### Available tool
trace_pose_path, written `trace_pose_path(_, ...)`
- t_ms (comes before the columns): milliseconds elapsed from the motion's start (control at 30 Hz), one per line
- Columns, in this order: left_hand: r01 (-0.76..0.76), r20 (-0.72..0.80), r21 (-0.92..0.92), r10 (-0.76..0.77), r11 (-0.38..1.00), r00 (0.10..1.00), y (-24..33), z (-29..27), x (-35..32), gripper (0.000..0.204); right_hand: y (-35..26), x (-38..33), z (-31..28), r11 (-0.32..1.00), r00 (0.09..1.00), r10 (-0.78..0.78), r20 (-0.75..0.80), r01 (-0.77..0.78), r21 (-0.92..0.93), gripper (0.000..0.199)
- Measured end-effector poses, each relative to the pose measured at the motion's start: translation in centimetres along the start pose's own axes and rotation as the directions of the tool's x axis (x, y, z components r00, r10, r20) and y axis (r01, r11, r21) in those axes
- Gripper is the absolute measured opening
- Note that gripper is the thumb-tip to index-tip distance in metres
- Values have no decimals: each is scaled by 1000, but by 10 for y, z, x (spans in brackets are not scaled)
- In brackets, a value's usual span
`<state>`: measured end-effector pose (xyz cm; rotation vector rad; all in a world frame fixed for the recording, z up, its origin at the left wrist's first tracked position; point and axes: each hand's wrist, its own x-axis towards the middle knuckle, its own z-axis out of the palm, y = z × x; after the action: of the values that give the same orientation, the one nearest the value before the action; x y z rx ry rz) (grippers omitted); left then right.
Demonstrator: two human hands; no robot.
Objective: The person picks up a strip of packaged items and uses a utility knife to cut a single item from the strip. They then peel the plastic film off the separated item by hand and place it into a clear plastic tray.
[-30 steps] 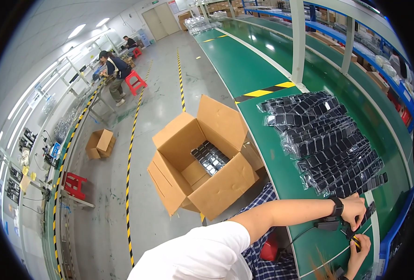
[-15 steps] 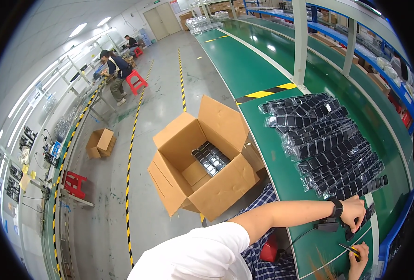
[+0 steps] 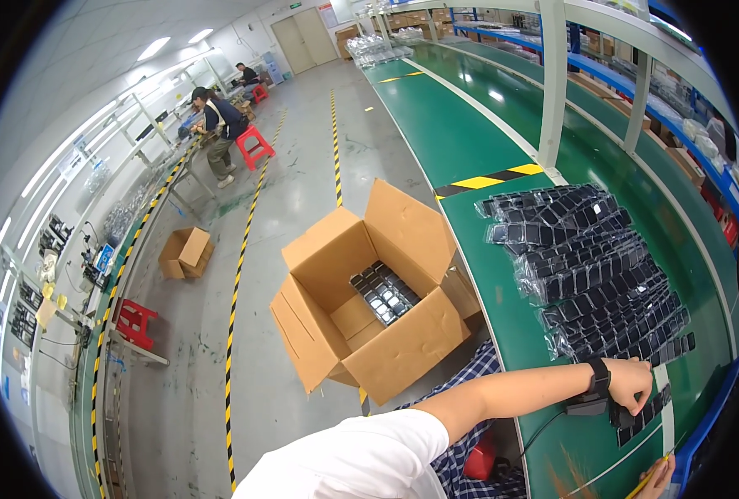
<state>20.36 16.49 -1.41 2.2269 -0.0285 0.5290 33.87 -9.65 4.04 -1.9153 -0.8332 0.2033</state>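
Note:
My left hand (image 3: pixel 632 384), with a black watch on its wrist, reaches across the green table (image 3: pixel 503 316). Its fingers curl down onto a short strip of small black parts (image 3: pixel 642 417) near the table's front edge. Just beyond the hand lies a large pile of bagged black parts (image 3: pixel 590 274) in rows. Only a bit of my right hand (image 3: pixel 657 484) shows at the bottom right rim, closed on a thin yellow stick (image 3: pixel 651 479). A black block with a cable (image 3: pixel 587 406) sits under my left wrist.
An open cardboard box (image 3: pixel 369 308) holding several black parts stands on the floor to the left of the table. A smaller box (image 3: pixel 185 252), red stools (image 3: pixel 135 320) and yellow-black floor lines lie further left. Two people sit at a far bench (image 3: pixel 216 125).
My right hand with the yellow stick has sunk lower toward the picture's rim. My left hand stays on the black parts, hardly moved.

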Motion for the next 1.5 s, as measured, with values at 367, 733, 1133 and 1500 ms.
trace_pose_path(367,63,30,-27,-62,998,998,-1,-9,-3,10,-14,-3,12,992,994,111,-25,-109,59,37)
trace_pose_path(733,80,26,166,-86,983,996,-7,-4,0,23,-17,-3,12,981,983,166,72,-172,88,37)
trace_pose_path(1133,-196,225,342,122,919,967,3,-11,-11,68,-7,-2,14,975,993,107,49,-114,192,35)
trace_pose_path(1500,-142,202,195,102,971,974,-17,5,1,57,6,3,8,985,985,169,27,-170,22,36)
